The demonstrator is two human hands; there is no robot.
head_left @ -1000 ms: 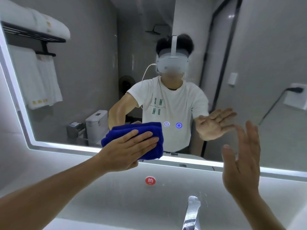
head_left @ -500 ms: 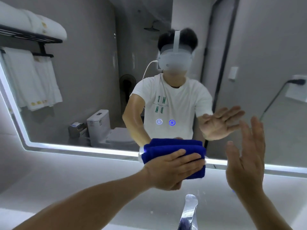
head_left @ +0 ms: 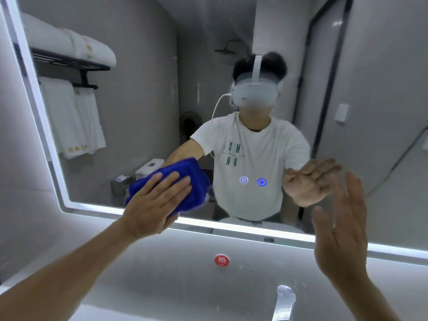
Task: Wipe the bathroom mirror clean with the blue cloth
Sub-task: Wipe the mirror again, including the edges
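While my left hand (head_left: 152,205) presses the folded blue cloth (head_left: 196,179) against the mirror (head_left: 139,100) at lower centre-left of the head view, just above the lit border strip (head_left: 243,227), its fingers (head_left: 171,181) lie straight and slightly spread across the fabric. The cloth's far edge is blurred, so I judge a wiping stroke is under way. To do it well, I would lay the whole palm flat so pressure spreads evenly, then run overlapping passes along the bottom edge before working upward, refolding if streaks show. Two glowing touch icons (head_left: 243,180) sit on the glass just right of the cloth; I would cross them lightly, since a firm press might switch something. At lower right of the frame my right hand (head_left: 342,232) is raised, fingers straight and spread, holding nothing. It seems clear of the glass, though I cannot tell for sure. Bare skin should stay off to avoid fresh prints.
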